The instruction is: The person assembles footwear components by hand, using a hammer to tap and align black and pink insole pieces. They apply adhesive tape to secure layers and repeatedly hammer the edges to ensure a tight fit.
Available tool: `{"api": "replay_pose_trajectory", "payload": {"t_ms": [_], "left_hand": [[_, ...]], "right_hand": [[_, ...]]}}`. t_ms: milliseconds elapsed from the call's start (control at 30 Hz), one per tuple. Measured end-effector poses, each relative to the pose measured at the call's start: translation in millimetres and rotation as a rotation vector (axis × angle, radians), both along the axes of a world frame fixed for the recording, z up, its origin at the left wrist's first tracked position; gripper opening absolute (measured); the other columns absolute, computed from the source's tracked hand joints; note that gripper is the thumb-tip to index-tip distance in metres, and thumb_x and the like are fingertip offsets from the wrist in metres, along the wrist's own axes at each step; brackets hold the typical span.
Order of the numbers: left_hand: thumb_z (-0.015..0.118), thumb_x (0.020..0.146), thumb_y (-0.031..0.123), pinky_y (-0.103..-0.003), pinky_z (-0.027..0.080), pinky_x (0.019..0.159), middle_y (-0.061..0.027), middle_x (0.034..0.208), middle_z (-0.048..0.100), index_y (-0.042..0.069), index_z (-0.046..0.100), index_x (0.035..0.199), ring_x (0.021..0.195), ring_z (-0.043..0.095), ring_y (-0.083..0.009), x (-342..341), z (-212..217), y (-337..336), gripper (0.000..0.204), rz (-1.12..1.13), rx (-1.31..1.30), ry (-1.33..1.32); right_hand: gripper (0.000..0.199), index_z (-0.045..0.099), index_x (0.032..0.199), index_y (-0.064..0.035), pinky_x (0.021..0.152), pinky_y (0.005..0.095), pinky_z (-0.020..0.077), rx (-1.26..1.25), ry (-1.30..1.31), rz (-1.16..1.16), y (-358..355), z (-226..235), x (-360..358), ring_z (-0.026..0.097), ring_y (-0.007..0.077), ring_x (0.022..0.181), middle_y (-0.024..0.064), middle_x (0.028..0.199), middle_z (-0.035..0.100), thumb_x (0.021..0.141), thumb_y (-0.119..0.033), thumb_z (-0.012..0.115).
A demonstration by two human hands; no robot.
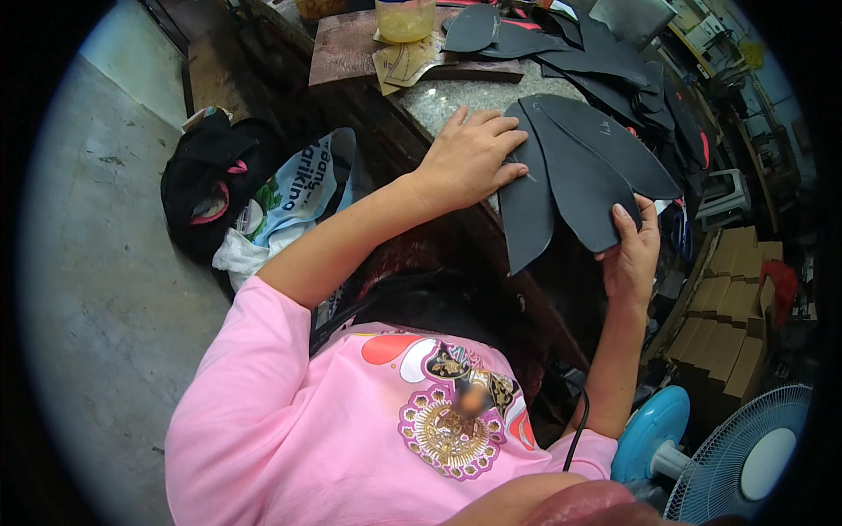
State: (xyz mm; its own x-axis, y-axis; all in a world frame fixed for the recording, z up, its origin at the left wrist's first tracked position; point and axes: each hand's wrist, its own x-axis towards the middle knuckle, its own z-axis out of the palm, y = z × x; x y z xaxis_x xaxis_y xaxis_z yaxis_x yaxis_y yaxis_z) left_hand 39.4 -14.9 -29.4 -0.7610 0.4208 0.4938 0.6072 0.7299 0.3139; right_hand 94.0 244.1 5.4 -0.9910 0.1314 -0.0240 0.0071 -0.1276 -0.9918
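Observation:
Several dark grey, leaf-shaped flat pieces fan out in front of me, overlapping at the table's near edge. My left hand [478, 158] lies with fingers stretched out over the upper left border of the leftmost piece [528, 223]. A short pale line shows beside its thumb; I cannot tell whether it is a mark or a thin tool. The lower right end of the middle piece [583, 188] is pinched between the thumb and fingers of my right hand [633, 245]. Behind it, the rightmost piece [605, 136] has light handwriting and points toward the right.
More dark cut pieces [601, 66] pile up at the back right. A yellowish tub [405, 19] and paper patterns [408, 63] sit on a board [338, 57]. Bags [303, 188] are at left. Stacked cardboard [719, 307] and a blue fan [745, 465] stand at right.

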Motion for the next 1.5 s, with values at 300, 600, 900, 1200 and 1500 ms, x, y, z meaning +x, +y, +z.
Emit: {"api": "replay_pose_trajectory", "payload": {"t_ms": [300,600,900,1200,1500], "left_hand": [[0.064,0.093,0.037,-0.052,0.034,0.115,-0.0132,0.136,0.056,0.009,0.061,0.127,0.134,0.048,-0.0319,-13,-4,-1,0.044,-0.095,-0.065,0.062],[0.066,0.089,0.036,-0.051,0.035,0.114,-0.0120,0.126,0.060,0.009,0.064,0.122,0.121,0.056,-0.0306,-15,7,-2,0.043,-0.142,-0.117,0.050],[0.070,0.089,0.027,-0.047,0.041,0.110,-0.0080,0.114,0.066,0.008,0.068,0.114,0.112,0.060,-0.0304,-31,5,-4,0.032,-0.181,-0.069,0.101],[0.070,0.089,0.028,-0.045,0.041,0.108,-0.0088,0.116,0.065,0.007,0.068,0.115,0.114,0.059,-0.0295,-34,-3,-5,0.033,-0.166,-0.038,0.103],[0.069,0.088,0.034,-0.050,0.039,0.110,-0.0065,0.111,0.064,0.009,0.069,0.111,0.112,0.059,-0.0264,-36,-5,-5,0.034,-0.153,-0.024,0.163]], "right_hand": [[0.024,0.048,0.118,-0.0065,0.039,0.0239,0.0468,0.034,0.002,-0.019,4,2,1,0.063,0.0120,0.057,0.0068,0.088,0.064,0.097,-0.010,0.060],[0.030,0.054,0.121,-0.0045,0.077,0.0322,0.0611,0.031,0.191,-0.271,33,48,0,0.068,0.0170,0.090,0.0112,0.107,0.063,0.093,-0.002,0.061],[0.027,0.051,0.121,-0.0088,0.039,0.0232,0.0457,0.034,0.093,-0.168,16,13,-2,0.064,0.0118,0.064,0.0049,0.093,0.063,0.095,-0.007,0.059],[0.027,0.048,0.121,-0.0074,0.036,0.0225,0.0427,0.009,0.010,-0.099,7,2,-1,0.061,0.0111,0.056,0.0069,0.089,0.064,0.096,-0.007,0.059],[0.027,0.048,0.121,-0.0067,0.035,0.0219,0.0428,0.001,0.005,-0.113,2,2,-3,0.061,0.0108,0.054,0.0076,0.088,0.065,0.096,-0.008,0.059]]}}
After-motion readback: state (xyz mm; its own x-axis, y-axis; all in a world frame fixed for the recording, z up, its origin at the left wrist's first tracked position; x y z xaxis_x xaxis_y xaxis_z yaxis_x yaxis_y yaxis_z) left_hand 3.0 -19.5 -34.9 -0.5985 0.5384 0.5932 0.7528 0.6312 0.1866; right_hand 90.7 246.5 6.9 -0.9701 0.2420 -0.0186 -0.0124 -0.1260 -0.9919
